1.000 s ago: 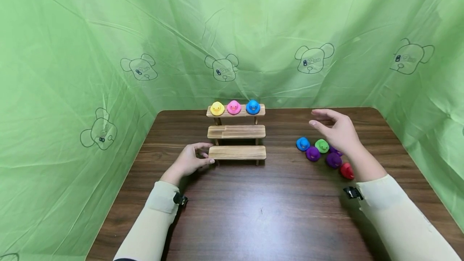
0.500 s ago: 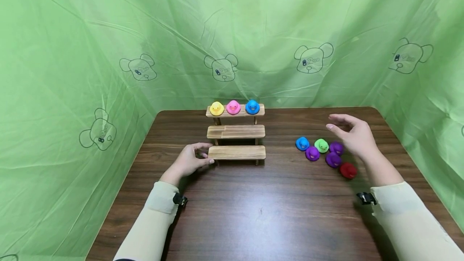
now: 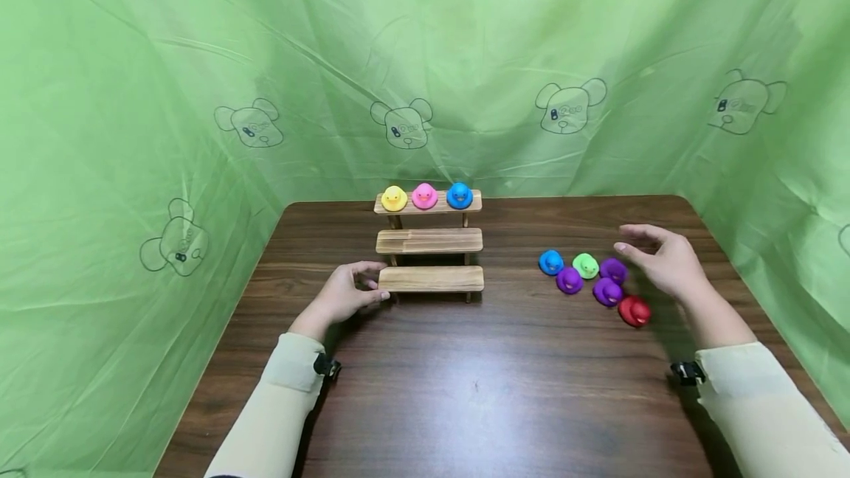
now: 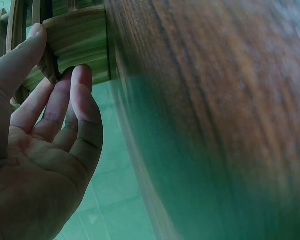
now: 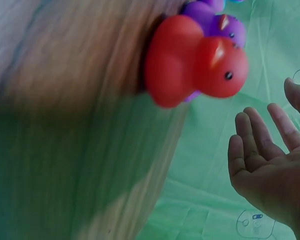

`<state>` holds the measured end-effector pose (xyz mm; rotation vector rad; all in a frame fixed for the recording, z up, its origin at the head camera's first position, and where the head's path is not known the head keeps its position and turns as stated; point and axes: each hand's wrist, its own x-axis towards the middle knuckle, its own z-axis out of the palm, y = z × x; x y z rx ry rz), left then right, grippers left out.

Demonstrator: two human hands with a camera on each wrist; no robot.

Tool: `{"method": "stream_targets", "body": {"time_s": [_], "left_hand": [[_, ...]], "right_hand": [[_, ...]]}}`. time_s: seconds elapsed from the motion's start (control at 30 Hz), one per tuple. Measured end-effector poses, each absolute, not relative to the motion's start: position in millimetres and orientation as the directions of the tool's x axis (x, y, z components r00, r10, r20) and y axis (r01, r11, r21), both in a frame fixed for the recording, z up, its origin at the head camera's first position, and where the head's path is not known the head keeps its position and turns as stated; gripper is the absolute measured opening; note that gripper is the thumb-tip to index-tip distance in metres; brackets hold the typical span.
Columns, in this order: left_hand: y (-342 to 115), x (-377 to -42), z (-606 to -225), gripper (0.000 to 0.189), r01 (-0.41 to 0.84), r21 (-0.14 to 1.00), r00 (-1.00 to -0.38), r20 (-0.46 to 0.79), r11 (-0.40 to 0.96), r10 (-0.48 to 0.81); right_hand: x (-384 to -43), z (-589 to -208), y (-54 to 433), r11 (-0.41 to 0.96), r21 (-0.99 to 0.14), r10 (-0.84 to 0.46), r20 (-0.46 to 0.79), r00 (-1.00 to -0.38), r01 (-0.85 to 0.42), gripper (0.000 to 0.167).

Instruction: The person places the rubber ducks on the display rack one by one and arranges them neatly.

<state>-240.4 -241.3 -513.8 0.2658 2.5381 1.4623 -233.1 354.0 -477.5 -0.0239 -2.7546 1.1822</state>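
Note:
A three-step wooden stand [image 3: 432, 279] carries a yellow rubber duck [image 3: 394, 198], a pink rubber duck [image 3: 424, 196] and a blue rubber duck [image 3: 459, 196] on its top step. My left hand [image 3: 340, 293] holds the left end of the lowest step between thumb and fingers; the left wrist view shows the thumb [image 4: 27, 52] on that step's edge. Just right of the loose ducks, my right hand [image 3: 669, 264] hovers with nothing in it, its fingers loosely bent. Nearest to it are a red duck [image 3: 634, 310] and a purple duck [image 3: 613, 270].
Also in the loose group on the dark wooden table [image 3: 478, 389] are a second blue duck [image 3: 550, 262], a green duck [image 3: 585, 266] and two more purple ones. Green cloth [image 3: 491, 43] hangs along the table's back and sides.
My right hand has drawn away to the right and slightly nearer, uncovering the purple and red ducks. The left hand stays at the stand. The whole view has shifted slightly.

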Motion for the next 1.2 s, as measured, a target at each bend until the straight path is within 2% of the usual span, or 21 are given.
{"method": "stream_targets", "body": {"time_s": [0.17, 0.47, 0.77, 1.2], "left_hand": [[-242.0, -240.6, -513.4, 0.056, 0.058, 0.863, -0.965, -0.081, 0.502, 0.25], [-243.3, -240.8, -513.7, 0.056, 0.069, 0.867, -0.962, -0.072, 0.494, 0.262], [-242.8, -242.0, -514.6, 0.056, 0.074, 0.868, -0.961, -0.071, 0.492, 0.268], [-241.8, -241.9, -513.2, 0.055, 0.074, 0.861, -0.964, -0.068, 0.502, 0.259]], "right_hand": [[-228.4, -483.5, 362.8, 0.716, -0.697, 0.011, 0.076, -0.997, -0.045, 0.051], [-224.8, -491.5, 373.6, 0.724, -0.687, -0.13, -0.062, -0.99, -0.052, 0.063], [-225.3, -495.6, 372.9, 0.722, -0.687, -0.188, -0.073, -0.979, -0.088, 0.061], [-230.4, -504.3, 371.3, 0.781, -0.614, -0.203, -0.082, -0.976, -0.111, 0.055]]}}
